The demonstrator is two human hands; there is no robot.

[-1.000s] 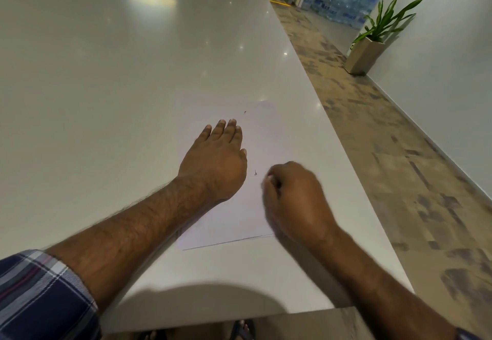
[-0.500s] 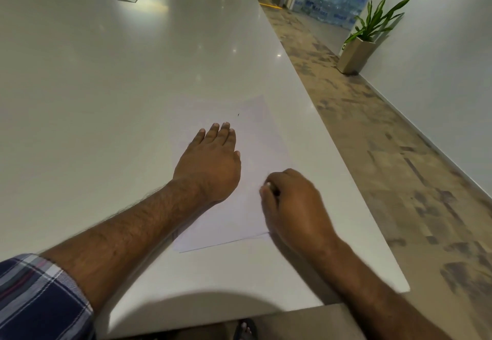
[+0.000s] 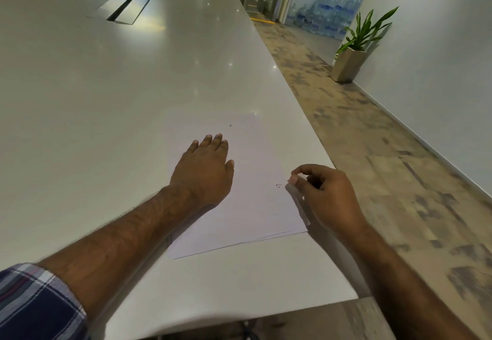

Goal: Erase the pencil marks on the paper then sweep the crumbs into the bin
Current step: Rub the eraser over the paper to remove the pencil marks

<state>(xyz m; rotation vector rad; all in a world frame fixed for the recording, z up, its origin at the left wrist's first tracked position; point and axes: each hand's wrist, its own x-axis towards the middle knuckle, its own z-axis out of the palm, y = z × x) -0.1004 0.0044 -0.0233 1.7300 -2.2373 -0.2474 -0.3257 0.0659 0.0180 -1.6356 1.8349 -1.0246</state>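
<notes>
The paper (image 3: 247,201) lies flat on the tabletop (image 3: 106,100) near its right edge. The left hand (image 3: 203,170) presses it, palm down, fingers spread. The right hand (image 3: 323,196), curled, pinches a pale eraser (image 3: 294,189) at the paper's right edge.

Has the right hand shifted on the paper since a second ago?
Yes. The right hand moved right, from the sheet's middle to the paper's right edge, away from the flat left hand.

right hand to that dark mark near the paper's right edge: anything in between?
Nothing visible. The right hand sits at the paper's right edge, fingertips just right of the small dark mark, with only bare paper between. The left hand lies flat further left, clear of that path.
</notes>
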